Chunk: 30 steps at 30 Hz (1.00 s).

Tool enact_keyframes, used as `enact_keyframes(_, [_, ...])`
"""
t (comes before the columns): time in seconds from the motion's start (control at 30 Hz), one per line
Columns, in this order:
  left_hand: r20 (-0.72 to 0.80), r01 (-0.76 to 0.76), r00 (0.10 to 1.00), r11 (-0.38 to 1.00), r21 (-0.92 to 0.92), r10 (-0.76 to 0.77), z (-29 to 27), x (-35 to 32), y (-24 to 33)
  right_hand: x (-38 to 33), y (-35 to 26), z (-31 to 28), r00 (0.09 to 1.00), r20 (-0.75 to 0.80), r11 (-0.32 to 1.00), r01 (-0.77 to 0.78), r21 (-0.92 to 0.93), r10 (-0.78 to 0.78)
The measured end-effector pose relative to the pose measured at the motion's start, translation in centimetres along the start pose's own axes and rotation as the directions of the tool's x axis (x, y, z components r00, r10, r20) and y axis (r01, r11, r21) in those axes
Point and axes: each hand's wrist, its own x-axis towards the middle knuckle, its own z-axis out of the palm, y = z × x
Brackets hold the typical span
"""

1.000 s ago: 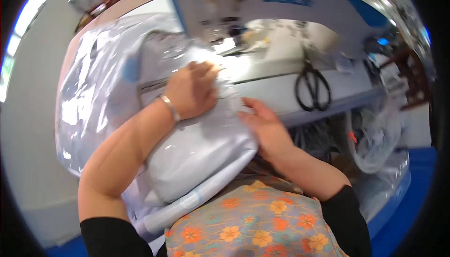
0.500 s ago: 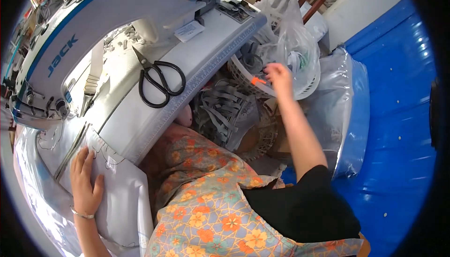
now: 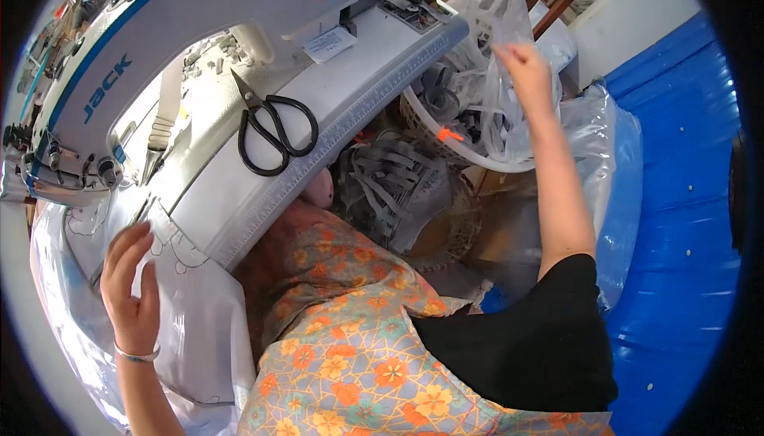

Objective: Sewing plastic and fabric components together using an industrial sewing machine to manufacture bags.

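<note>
Left hand [image 3: 131, 285] flat on the white fabric [image 3: 191, 332] at the lower left, fingers [image 3: 119, 249] spread open and stretched out, nothing gripped, only pressing on the cloth. Thin bracelet [image 3: 137, 354] around the wrist.

Right hand [image 3: 525, 66] raised far to the right, fingers curled closed on the clear plastic bag [image 3: 497, 14], pinching its thin film. Bag hanging over a white basket [image 3: 446, 138] with grey strips inside.

Fabric lying on the white table [image 3: 350, 94] beside the sewing machine [image 3: 183, 30] and falling over the near edge toward the lap, with a faint line drawing near the fingers.

On the machine body, a small white rectangular label [image 3: 330, 44] with dark print, just under the arm. On the long arm of the machine, a blue band with blue letters. Along the table edge, a printed ruler strip [image 3: 350, 122]. Black scissors [image 3: 267, 130] lying closed on the table, between the label and the fabric.

Below the table edge, a bundle of grey straps [image 3: 390, 189] in a woven basket [image 3: 461, 221]. To the right, a large clear plastic sack [image 3: 609, 173] against the blue floor [image 3: 684, 221].
</note>
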Motion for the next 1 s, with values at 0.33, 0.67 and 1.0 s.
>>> enact_keyframes(0.33, [0.111,0.099,0.991,0.144,-0.985,0.073,8.0,12.0,15.2,-5.6,-23.4,-1.4,0.758,0.267,0.532,0.122,0.838,-0.595])
enact_keyframes(0.67, [0.45,0.417,0.887,0.591,-0.69,-0.101,2.5,8.2,7.6,-5.4,-18.3,3.3,0.632,0.422,0.731,0.671,0.121,-0.65])
enact_keyframes(1.0, [0.075,0.19,0.969,0.515,-0.836,-0.235,0.4,1.2,5.2,-10.7,-31.8,11.4,0.03,0.763,0.731,-0.267,0.628,-0.645])
